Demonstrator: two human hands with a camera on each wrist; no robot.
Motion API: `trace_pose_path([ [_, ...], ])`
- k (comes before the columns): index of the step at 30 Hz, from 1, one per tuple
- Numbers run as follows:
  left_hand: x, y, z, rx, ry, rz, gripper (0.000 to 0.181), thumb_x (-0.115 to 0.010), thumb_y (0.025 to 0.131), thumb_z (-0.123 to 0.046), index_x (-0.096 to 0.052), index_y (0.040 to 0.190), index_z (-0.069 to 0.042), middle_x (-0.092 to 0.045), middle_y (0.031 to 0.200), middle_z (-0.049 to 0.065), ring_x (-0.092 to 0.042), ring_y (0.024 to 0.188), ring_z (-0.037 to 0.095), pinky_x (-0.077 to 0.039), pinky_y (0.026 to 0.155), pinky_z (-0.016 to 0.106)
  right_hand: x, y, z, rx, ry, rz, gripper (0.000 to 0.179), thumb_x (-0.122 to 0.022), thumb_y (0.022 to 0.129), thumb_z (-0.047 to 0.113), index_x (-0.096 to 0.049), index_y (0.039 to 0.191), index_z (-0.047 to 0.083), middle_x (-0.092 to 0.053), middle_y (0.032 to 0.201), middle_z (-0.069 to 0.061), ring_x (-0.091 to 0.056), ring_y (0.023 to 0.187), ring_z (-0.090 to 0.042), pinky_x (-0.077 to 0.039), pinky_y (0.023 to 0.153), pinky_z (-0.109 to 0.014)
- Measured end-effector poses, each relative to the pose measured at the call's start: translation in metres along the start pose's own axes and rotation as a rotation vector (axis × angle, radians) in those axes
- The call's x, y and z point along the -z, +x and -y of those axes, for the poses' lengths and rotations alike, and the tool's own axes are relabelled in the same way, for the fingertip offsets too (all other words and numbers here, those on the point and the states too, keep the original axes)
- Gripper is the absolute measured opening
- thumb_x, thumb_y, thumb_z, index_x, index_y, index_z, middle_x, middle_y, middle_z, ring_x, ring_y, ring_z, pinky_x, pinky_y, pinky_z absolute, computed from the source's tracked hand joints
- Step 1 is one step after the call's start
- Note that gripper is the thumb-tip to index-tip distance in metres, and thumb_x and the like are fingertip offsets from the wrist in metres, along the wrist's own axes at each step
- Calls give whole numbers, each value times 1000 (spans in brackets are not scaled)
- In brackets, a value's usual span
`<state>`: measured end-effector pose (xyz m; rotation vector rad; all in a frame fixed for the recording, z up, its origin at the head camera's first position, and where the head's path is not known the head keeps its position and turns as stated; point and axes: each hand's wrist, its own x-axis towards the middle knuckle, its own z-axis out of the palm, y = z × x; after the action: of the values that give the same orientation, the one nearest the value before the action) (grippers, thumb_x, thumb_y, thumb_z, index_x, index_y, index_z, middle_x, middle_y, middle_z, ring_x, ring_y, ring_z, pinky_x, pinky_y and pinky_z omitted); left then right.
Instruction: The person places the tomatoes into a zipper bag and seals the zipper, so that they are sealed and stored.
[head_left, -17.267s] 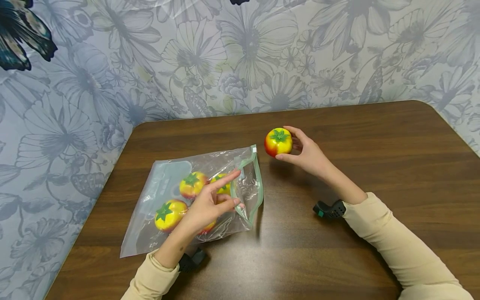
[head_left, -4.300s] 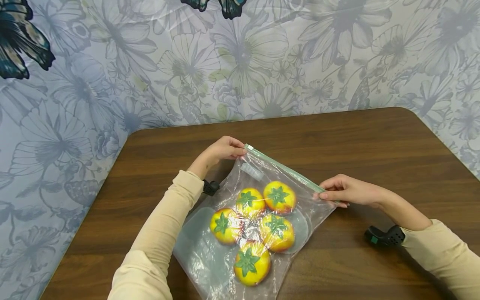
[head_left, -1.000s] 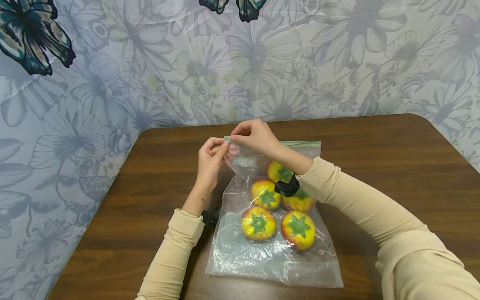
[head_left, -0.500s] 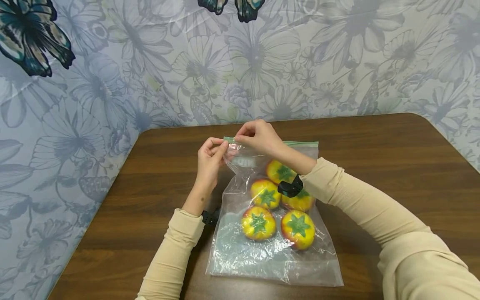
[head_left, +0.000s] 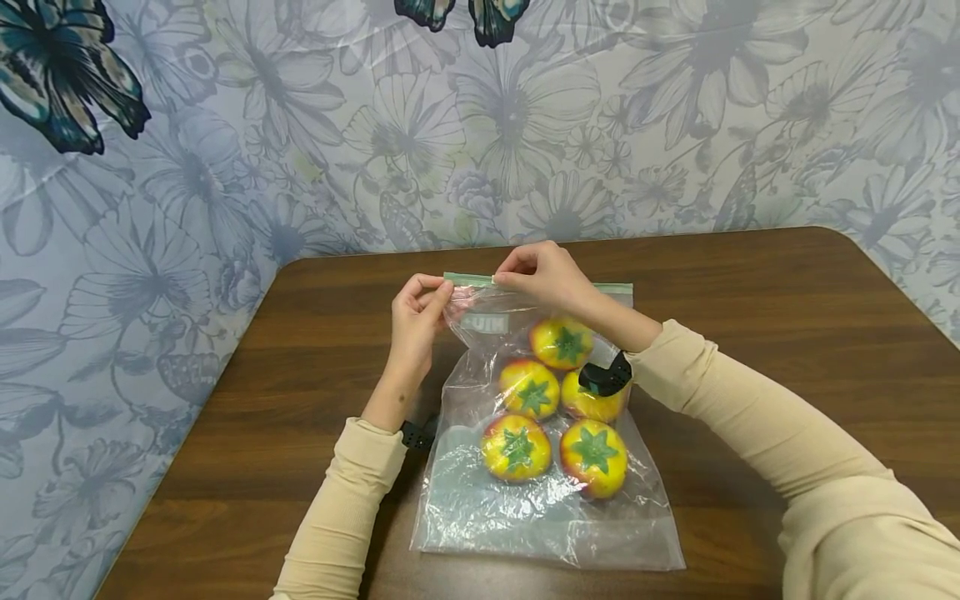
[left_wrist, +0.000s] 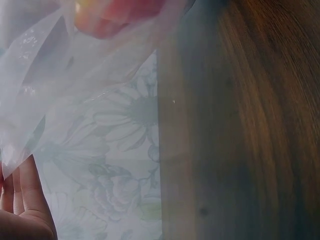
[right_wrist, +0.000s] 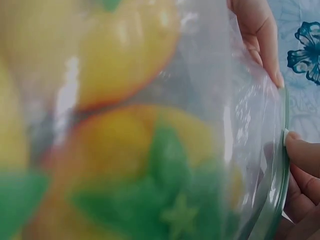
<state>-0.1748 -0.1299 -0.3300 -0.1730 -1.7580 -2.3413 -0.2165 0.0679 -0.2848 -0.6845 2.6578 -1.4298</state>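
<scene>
A clear plastic slider bag (head_left: pixel 480 521) with a green zip strip (head_left: pixel 615 289) is held up at its top edge. Inside it are several yellow-red toy fruits (head_left: pixel 517 447) with green star-shaped leaves, like tomatoes or persimmons. My left hand (head_left: pixel 415 325) pinches the bag's top left corner between thumb and fingers. A little to its right, my right hand (head_left: pixel 546 273) pinches the small white slider (right_wrist: pixel 285 137) on the strip. In the right wrist view, both hands' fingertips show along the strip. The right forearm crosses over the bag's upper right side.
The bag's lower part lies on a brown wooden table (head_left: pixel 225 433). Behind the table's far edge is a flower-patterned wall covering (head_left: pixel 315 167) with dark butterfly figures (head_left: pixel 71 75). Black cameras (head_left: pixel 606 375) are strapped to both wrists.
Over the last second my right hand and the slider have moved right along the strip, away from the left hand. Much earlier, the right hand held one fruit outside the bag.
</scene>
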Motion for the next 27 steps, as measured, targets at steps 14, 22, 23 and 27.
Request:
trace_pose_path([
  [14,-1,-1,-3,16,-8,-12,6,-57,92,1,-57,90,-4,-68,74,2,-66,66,12,-54,59,24,28,-21,-28,-76,12,-5,15,-69,87,21,-72,90,7,-67,81,-3,-58,75,-19,-45,68,-31],
  [22,2,-1,-2,34,-25,-18,4,-59,91,-2,-56,91,-3,-69,78,4,-67,69,15,-55,64,28,40,-28,-49,-67,-17,-17,15,-69,87,19,-71,90,4,-67,80,-5,-57,72,-21,-44,64,-30],
  [23,3,-1,-2,37,-26,-18,4,-59,91,-3,-56,91,-4,-70,78,4,-67,70,15,-55,64,28,41,-28,-51,-65,-20,-17,15,-68,87,19,-71,90,4,-67,80,-5,-57,72,-21,-44,64,-30],
  [27,5,-1,-1,44,-44,-13,3,-58,92,-3,-55,92,-4,-70,80,5,-68,71,17,-55,66,29,47,-32,-60,-71,-29,-13,17,-68,88,19,-70,92,3,-67,81,-6,-56,72,-22,-43,62,-29],
])
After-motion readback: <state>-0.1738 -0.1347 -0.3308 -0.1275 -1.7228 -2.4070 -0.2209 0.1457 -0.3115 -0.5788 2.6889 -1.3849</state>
